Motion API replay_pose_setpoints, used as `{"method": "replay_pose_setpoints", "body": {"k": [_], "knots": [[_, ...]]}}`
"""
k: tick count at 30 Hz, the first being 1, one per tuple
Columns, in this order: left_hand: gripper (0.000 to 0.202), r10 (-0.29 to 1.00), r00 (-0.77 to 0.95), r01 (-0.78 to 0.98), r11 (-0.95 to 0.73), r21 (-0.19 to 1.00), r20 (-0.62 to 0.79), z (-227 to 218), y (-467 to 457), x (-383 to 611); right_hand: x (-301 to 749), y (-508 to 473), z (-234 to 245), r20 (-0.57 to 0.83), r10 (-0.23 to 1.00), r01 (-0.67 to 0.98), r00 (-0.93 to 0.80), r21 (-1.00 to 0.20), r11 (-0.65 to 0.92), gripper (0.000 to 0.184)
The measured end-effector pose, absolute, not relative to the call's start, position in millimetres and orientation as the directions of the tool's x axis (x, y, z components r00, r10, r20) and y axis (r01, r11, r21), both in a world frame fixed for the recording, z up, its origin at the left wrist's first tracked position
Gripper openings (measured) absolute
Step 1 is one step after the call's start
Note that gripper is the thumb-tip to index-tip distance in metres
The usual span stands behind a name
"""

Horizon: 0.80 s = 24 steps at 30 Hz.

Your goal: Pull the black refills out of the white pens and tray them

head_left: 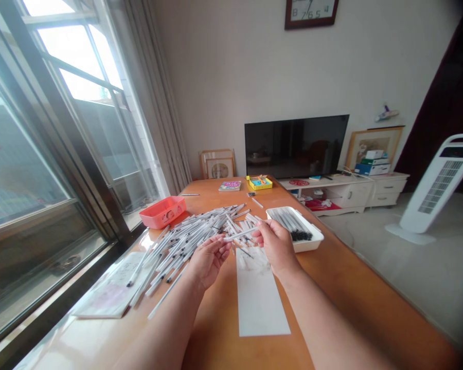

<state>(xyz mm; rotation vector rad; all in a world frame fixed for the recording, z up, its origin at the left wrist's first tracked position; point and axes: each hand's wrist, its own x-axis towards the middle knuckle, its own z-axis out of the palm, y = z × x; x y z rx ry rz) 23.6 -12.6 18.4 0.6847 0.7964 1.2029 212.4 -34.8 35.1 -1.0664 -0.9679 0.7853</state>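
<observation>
My left hand (pixel 210 258) and my right hand (pixel 274 242) are raised above the orange table (pixel 355 298), and together they hold one white pen (pixel 239 235) crosswise, fingers pinched at each end. Just beyond lies a big heap of white pens (pixel 185 239) spread toward the left. A white tray (pixel 314 239) with several pens packed side by side, dark tips near me, sits right of my right hand. Beneath my hands lies a long white sheet (pixel 259 295).
An orange-red plastic tray (pixel 162 211) stands at the left near the window. Papers (pixel 113 288) lie at the near left edge. A yellow box (pixel 260 182) and a small book (pixel 230 185) sit at the far end. Beyond are a TV (pixel 296 146) and a white fan (pixel 438 187).
</observation>
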Motion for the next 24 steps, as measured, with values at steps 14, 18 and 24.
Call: {"method": "replay_pose_setpoints", "body": {"k": [14,18,24], "knots": [[0.019,0.993,0.051,-0.561,0.119,0.819,-0.11,22.9,-8.5,10.9,197.4,-44.7,35.7,0.217,0.975,-0.045,0.044,-0.975,0.219,0.019],[0.022,0.996,0.044,-0.557,0.093,0.825,-0.083,23.0,-8.7,9.1,189.1,-46.0,29.3,0.217,0.975,0.024,-0.056,-0.976,0.219,0.021],[0.026,0.999,0.006,-0.536,0.038,0.843,-0.041,18.6,-6.4,7.6,176.7,-48.6,18.2,0.332,0.938,0.214,-0.103,-0.913,0.347,0.028]]}}
